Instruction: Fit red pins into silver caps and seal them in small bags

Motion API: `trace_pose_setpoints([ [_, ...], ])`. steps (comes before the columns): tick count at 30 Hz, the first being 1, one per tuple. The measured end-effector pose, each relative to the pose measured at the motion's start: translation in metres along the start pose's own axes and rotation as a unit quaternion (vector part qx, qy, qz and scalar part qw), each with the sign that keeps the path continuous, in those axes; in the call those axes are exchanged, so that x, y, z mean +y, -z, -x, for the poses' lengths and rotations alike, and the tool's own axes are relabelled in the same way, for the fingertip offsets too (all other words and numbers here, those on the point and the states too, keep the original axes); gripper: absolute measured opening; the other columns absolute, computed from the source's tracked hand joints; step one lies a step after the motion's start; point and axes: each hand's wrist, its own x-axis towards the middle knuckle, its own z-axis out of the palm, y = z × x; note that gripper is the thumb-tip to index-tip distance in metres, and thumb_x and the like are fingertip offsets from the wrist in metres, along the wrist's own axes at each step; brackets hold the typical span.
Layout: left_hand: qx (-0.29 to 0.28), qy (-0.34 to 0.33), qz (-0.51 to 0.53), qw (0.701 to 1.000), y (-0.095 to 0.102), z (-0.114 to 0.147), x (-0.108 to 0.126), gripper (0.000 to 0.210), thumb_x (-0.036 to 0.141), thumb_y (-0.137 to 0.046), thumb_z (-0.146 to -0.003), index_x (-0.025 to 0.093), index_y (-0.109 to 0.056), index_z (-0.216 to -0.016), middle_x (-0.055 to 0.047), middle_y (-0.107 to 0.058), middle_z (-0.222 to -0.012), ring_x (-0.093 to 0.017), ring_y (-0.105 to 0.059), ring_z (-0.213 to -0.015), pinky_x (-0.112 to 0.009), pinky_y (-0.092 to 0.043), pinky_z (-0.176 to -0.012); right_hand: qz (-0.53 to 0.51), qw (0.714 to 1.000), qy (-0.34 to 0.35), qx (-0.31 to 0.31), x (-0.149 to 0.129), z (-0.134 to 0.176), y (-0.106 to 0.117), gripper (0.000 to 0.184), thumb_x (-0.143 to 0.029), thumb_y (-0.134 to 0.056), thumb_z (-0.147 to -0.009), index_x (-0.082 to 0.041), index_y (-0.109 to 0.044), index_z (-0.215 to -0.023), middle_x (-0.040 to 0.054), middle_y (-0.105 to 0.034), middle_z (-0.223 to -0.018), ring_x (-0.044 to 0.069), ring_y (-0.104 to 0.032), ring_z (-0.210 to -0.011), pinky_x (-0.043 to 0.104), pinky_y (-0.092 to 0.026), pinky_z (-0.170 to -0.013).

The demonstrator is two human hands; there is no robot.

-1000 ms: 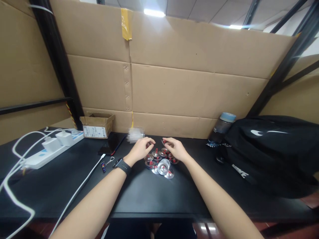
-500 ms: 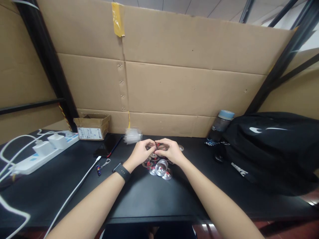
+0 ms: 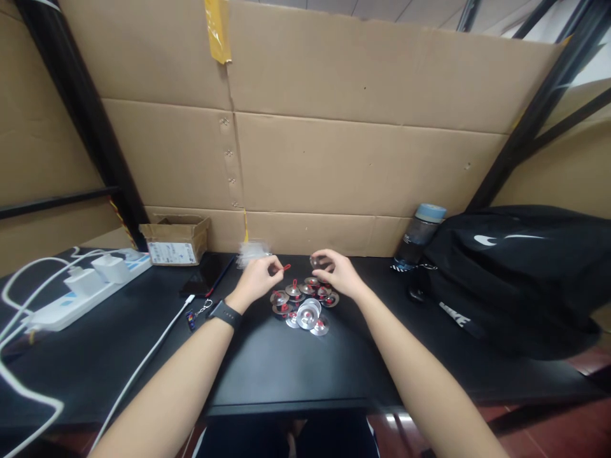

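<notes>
Small silver finger cymbals [image 3: 308, 315] with red loops lie in an overlapping heap on the black table, just below both hands. My left hand [image 3: 259, 278], with a dark watch on its wrist, pinches a thin red loop [image 3: 287, 267] whose end sticks out to the right. Opposite it, my right hand [image 3: 340, 273] curls its fingers round the rim of one finger cymbal [image 3: 314, 261], raised behind the heap. A gap separates the two hands. The far side of the raised cymbal is hidden by my fingers.
Clear plastic bags [image 3: 251, 252] lie behind my left hand. A phone [image 3: 206, 277], keychain [image 3: 191, 320], small cardboard box [image 3: 175, 241] and white power strip [image 3: 90, 289] stand left. On the right are a bottle [image 3: 420, 236] and black backpack [image 3: 520, 280]. A cardboard wall [image 3: 372, 165] closes the back.
My hands were together over the heap and have moved apart, left hand leftward, right hand slightly rightward. The red loop and the raised cymbal now show separately, and more of the heap is visible.
</notes>
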Motion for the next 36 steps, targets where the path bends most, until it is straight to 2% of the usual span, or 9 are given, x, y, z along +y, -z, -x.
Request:
trace_pose_setpoints([
  [3, -0.016, 0.023, -0.024, 0.999, 0.001, 0.0, -0.025, 0.012, 0.023, -0.062, -0.083, 0.019, -0.073, -0.081, -0.003, -0.076, -0.08, -0.017, -0.068, -0.072, -0.026, -0.048, -0.069, 0.15, 0.988, -0.039, 0.018, 0.029, -0.001, 0.03, 0.034, -0.025, -0.081, -0.071, -0.021, -0.074, -0.105, 0.0059, -0.074, -0.1, 0.019, -0.066, -0.084, 0.032, -0.051, -0.078],
  [7, -0.066, 0.031, -0.055, 0.996, -0.006, 0.002, -0.047, 0.017, 0.023, -0.059, -0.086, 0.019, -0.076, -0.086, -0.004, -0.077, -0.084, -0.018, -0.069, -0.075, -0.027, -0.05, -0.073, 0.204, 0.97, -0.123, -0.058, 0.057, 0.004, 0.053, 0.031, -0.026, -0.084, -0.067, -0.019, -0.079, -0.097, 0.0035, -0.074, -0.082, 0.017, -0.065, -0.073, 0.028, -0.049, -0.072],
  [9, -0.082, 0.031, -0.074, 0.993, -0.009, 0.003, -0.05, 0.017, 0.022, -0.06, -0.085, 0.02, -0.076, -0.086, -0.005, -0.077, -0.084, -0.019, -0.07, -0.076, -0.027, -0.05, -0.072, 0.202, 0.967, -0.134, -0.074, 0.064, 0.006, 0.055, 0.032, -0.029, -0.085, -0.066, -0.019, -0.08, -0.096, 0.002, -0.073, -0.075, 0.017, -0.064, -0.07, 0.027, -0.049, -0.07],
  [14, -0.096, 0.027, -0.094, 0.991, -0.011, 0.004, -0.048, 0.016, 0.022, -0.062, -0.084, 0.022, -0.077, -0.089, -0.005, -0.078, -0.091, -0.021, -0.071, -0.083, -0.026, -0.05, -0.073, 0.209, 0.962, -0.146, -0.094, 0.07, 0.006, 0.052, 0.035, -0.035, -0.083, -0.067, -0.02, -0.081, -0.099, 0.0018, -0.074, -0.077, 0.017, -0.063, -0.07, 0.026, -0.048, -0.069],
  [19, -0.113, 0.031, -0.119, 0.986, -0.011, 0.005, -0.045, 0.016, 0.028, -0.065, -0.084, 0.024, -0.076, -0.095, -0.005, -0.078, -0.094, -0.022, -0.071, -0.086, -0.027, -0.05, -0.075, 0.231, 0.956, -0.15, -0.101, 0.071, 0.006, 0.055, 0.027, -0.033, -0.08, -0.072, -0.019, -0.081, -0.095, 0.0048, -0.075, -0.079, 0.019, -0.066, -0.073, 0.029, -0.049, -0.072],
  [23, -0.11, 0.031, -0.125, 0.986, -0.011, 0.005, -0.043, 0.017, 0.021, -0.061, -0.084, 0.024, -0.076, -0.092, -0.005, -0.078, -0.096, -0.023, -0.071, -0.089, -0.028, -0.05, -0.076, 0.244, 0.956, -0.126, -0.102, 0.065, 0.005, 0.054, 0.022, -0.023, -0.081, -0.071, -0.019, -0.081, -0.092, 0.0079, -0.076, -0.093, 0.023, -0.069, -0.086, 0.033, -0.05, -0.083],
  [27, -0.111, 0.022, -0.12, 0.986, -0.01, 0.005, -0.041, 0.02, 0.015, -0.06, -0.08, 0.024, -0.076, -0.089, -0.004, -0.078, -0.092, -0.022, -0.071, -0.085, -0.028, -0.05, -0.075, 0.234, 0.962, -0.043, -0.137, 0.053, 0.003, 0.043, 0.036, -0.016, -0.085, -0.065, -0.028, -0.081, -0.099, 0.006, -0.069, -0.121, 0.024, -0.064, -0.111, 0.035, -0.046, -0.1],
  [31, -0.108, 0.006, -0.11, 0.988, -0.009, 0.004, -0.041, 0.021, 0.012, -0.06, -0.078, 0.023, -0.076, -0.087, -0.004, -0.077, -0.095, -0.022, -0.07, -0.088, -0.029, -0.051, -0.082, 0.243, 0.959, -0.013, -0.141, 0.047, 0.001, 0.034, 0.018, -0.016, -0.079, -0.075, -0.027, -0.082, -0.089, 0.008, -0.068, -0.12, 0.024, -0.065, -0.107, 0.039, -0.047, -0.097],
  [36, -0.051, -0.046, -0.053, 0.996, -0.008, 0.0, -0.03, 0.026, 0.009, -0.053, -0.085, 0.021, -0.074, -0.096, -0.006, -0.073, -0.102, -0.022, -0.067, -0.099, -0.034, -0.05, -0.094, 0.209, 0.976, 0.017, -0.062, 0.034, -0.001, 0.037, 0.01, -0.018, -0.072, -0.084, -0.024, -0.079, -0.084, 0.0075, -0.07, -0.115, 0.025, -0.063, -0.107, 0.042, -0.045, -0.098],
])
